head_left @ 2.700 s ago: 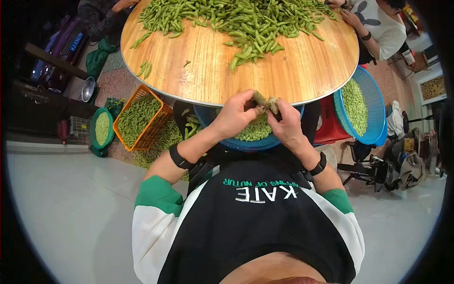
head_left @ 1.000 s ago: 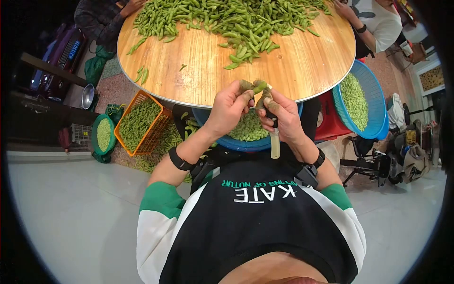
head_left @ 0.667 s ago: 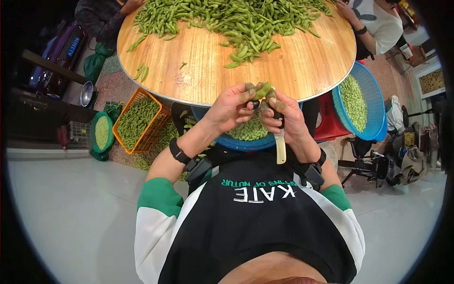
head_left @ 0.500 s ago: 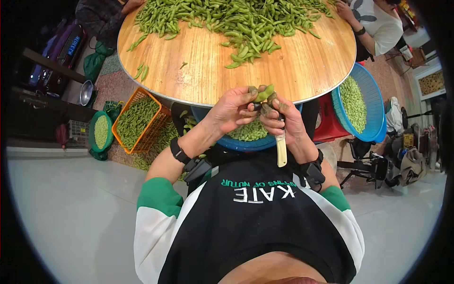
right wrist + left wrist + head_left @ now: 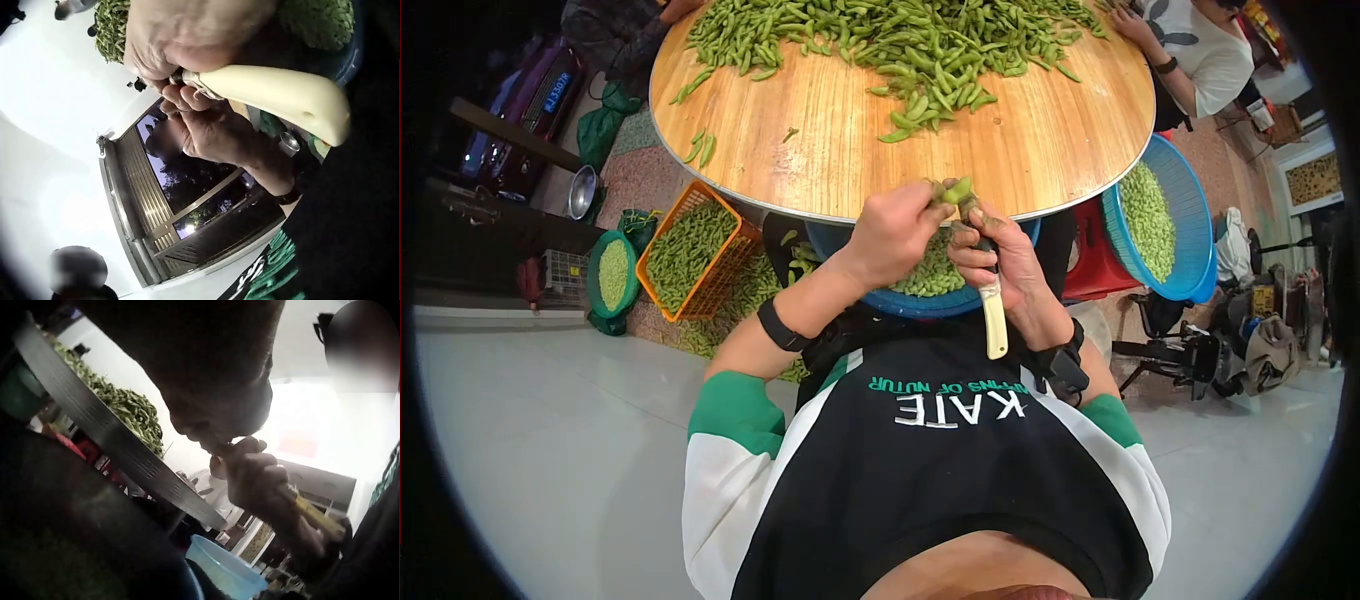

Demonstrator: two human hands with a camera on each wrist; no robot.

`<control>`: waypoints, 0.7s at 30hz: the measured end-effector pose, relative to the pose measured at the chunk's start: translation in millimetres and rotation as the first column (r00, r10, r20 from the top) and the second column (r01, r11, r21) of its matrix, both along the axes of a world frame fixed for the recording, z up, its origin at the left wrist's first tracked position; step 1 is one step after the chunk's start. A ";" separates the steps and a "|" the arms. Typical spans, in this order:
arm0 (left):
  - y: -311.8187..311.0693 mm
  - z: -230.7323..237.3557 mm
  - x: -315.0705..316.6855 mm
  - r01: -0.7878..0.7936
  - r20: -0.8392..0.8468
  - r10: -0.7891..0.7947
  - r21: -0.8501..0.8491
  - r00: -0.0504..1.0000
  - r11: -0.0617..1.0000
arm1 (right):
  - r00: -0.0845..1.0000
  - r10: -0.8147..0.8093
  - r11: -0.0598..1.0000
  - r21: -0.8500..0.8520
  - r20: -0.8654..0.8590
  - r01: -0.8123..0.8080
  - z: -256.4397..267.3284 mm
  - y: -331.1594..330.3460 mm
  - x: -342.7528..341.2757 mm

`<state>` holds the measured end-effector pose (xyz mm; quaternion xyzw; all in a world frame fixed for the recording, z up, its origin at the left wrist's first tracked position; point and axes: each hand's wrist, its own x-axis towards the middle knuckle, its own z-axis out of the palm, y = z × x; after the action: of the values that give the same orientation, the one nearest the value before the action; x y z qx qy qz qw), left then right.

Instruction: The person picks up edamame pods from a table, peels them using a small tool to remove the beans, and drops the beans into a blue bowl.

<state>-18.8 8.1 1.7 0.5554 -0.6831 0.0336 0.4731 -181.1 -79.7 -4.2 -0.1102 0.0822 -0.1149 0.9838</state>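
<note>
Over the near edge of the round table, both hands meet at a green bean pod (image 5: 958,190). My left hand (image 5: 895,230) pinches the pod between thumb and forefinger, its back turned up. My right hand (image 5: 1000,250) grips a small knife (image 5: 994,325) whose cream handle, with a hole near its end, points back toward my body; the fingers hide the blade. In the right wrist view the knife handle (image 5: 281,100) sticks out from under the palm. Right below the hands, a blue basin (image 5: 915,304) holds shelled beans (image 5: 935,268).
A large heap of pods (image 5: 920,50) covers the far part of the wooden table (image 5: 800,150). An orange crate (image 5: 697,295) of pods stands left, near a green basin (image 5: 633,285). At right is a blue basket (image 5: 1190,200) of beans. Two people sit across the table.
The knife handle, hidden at first, now shows below the right hand. My left hand has rolled so its back faces up, and the pod has shifted slightly left.
</note>
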 end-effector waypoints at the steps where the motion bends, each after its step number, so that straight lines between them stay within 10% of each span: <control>1: 0.1 1.0 -2.7 0.049 -0.307 -0.010 0.118 0.952 0.992 | 0.999 -0.029 0.997 -0.078 -0.029 0.026 -0.2 -0.1 0.3; 3: 0.8 5.6 -4.5 0.124 -0.582 0.022 0.210 0.813 0.970 | 0.997 -0.053 0.986 -0.159 -0.055 0.044 0.6 -0.7 2.1; 5: 1.8 10.3 -5.9 0.331 -0.897 0.140 0.295 0.420 0.896 | 0.984 -0.126 0.955 -0.285 -0.127 0.086 2.2 0.1 1.9; 6: 2.0 9.7 -7.4 0.328 -0.897 0.141 0.294 0.418 0.898 | 0.984 -0.123 0.955 -0.285 -0.128 0.082 3.2 1.3 2.2; 9: 4.3 4.0 -13.4 0.215 -0.756 0.185 0.397 0.628 0.892 | 0.932 -0.245 0.869 -0.487 -0.269 0.088 1.6 4.8 2.0; 11: 3.8 -1.5 -14.8 0.106 -0.637 0.195 0.404 0.746 0.909 | 0.804 -0.501 0.499 -0.866 -0.320 -0.034 -6.9 0.6 3.8; 12: 3.4 -1.2 -14.8 0.104 -0.636 0.195 0.401 0.747 0.910 | 0.805 -0.501 0.497 -0.867 -0.318 -0.033 -8.0 -1.0 6.9; 14: 6.4 -2.6 -17.7 0.010 -0.424 0.147 0.346 0.894 0.938 | 0.716 -0.686 -0.205 -0.979 0.133 -0.015 -10.8 0.4 11.7; 16: 5.8 -0.2 -19.6 -0.004 -0.393 0.153 0.354 0.907 0.935 | 0.713 -0.689 -0.190 -0.982 0.129 -0.006 -4.9 -2.9 13.1; 18: 8.8 -2.7 -22.4 0.001 -0.355 0.111 0.302 0.928 0.953 | 0.735 -0.595 -0.542 -0.838 0.326 -0.067 2.3 -2.6 12.2; 21: 12.2 -2.9 -25.4 0.043 -0.346 0.080 0.333 0.935 0.942 | 0.761 -0.541 -0.601 -0.797 0.358 -0.053 -14.4 -7.2 11.6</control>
<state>-44.2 20.3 -1.2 0.6311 -0.5771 -0.1793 0.4863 -169.5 -86.9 -18.5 -0.8712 0.1426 -0.3899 0.2621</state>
